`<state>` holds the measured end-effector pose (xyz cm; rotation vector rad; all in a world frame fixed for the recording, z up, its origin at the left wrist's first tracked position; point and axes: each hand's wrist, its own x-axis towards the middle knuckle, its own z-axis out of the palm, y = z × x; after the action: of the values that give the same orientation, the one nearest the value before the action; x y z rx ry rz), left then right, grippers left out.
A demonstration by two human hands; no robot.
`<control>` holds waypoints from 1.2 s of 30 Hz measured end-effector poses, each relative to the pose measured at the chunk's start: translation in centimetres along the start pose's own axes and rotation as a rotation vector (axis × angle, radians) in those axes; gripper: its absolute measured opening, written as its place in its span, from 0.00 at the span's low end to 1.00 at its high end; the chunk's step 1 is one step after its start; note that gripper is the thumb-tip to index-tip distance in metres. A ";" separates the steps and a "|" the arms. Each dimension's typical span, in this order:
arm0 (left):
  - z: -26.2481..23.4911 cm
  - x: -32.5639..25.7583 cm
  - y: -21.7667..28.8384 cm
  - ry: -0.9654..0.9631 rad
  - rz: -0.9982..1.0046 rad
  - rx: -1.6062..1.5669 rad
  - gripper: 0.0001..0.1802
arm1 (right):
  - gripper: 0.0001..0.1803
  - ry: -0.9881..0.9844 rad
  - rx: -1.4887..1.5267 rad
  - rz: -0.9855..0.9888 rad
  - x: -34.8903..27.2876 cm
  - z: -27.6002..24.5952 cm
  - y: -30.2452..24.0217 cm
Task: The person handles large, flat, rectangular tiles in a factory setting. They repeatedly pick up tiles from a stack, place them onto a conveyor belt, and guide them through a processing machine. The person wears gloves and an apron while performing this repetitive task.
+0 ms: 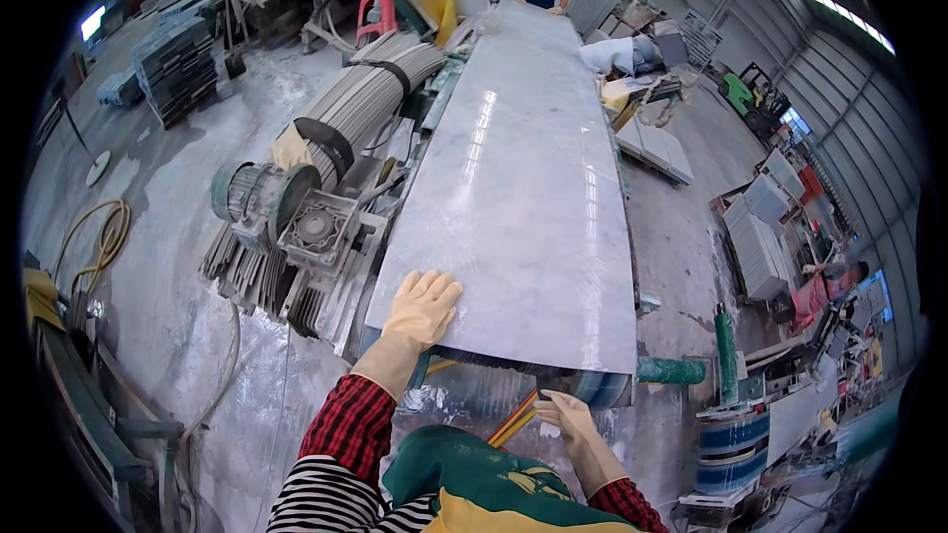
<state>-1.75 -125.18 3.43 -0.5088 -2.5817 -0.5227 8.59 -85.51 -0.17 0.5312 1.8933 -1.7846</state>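
Plainly, the pale slab (523, 197) points lengthwise ahead.

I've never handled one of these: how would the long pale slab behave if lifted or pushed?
The slab looks like stone, so it's probably stiff rather than floppy. Its length and width suggest it's heavy. Its glossy, reflective face may be slippery under the gloved left hand.

A coiled yellow hose (125, 226) lies at the frame's left; a green forklift (738, 96) stands upper right.
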 end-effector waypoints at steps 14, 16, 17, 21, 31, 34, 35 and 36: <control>-7.4 9.8 -11.4 -0.720 -0.581 0.235 0.33 | 0.25 0.179 0.010 0.036 -3.9 -4.3 3.8; -5.9 10.3 -13.5 -0.753 -0.594 0.234 0.33 | 0.25 0.191 -0.004 0.039 -4.5 -4.9 4.5; -5.3 10.3 -14.1 -0.643 -0.599 0.204 0.31 | 0.25 0.197 0.008 0.040 -4.9 -5.0 4.6; -4.0 12.3 -13.4 -0.589 -0.622 0.182 0.26 | 0.25 0.247 0.041 0.056 -6.9 -5.1 5.0; -2.7 12.9 -13.9 -0.691 -0.673 0.187 0.23 | 0.25 0.318 0.060 0.121 -8.7 -6.2 5.8; -1.8 12.7 -14.1 -0.659 -0.768 0.174 0.24 | 0.26 0.316 0.077 0.111 -8.6 -6.6 6.2; -1.7 12.7 -14.1 -0.659 -0.776 0.170 0.24 | 0.26 0.308 0.078 0.100 -8.5 -6.7 6.3; -1.6 12.8 -14.1 -0.659 -0.783 0.165 0.24 | 0.26 0.301 0.080 0.089 -8.4 -6.7 6.3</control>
<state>-17.88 -134.73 7.27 0.5188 -3.3869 -0.4111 18.57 -77.98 -0.14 0.9445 1.9614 -1.8094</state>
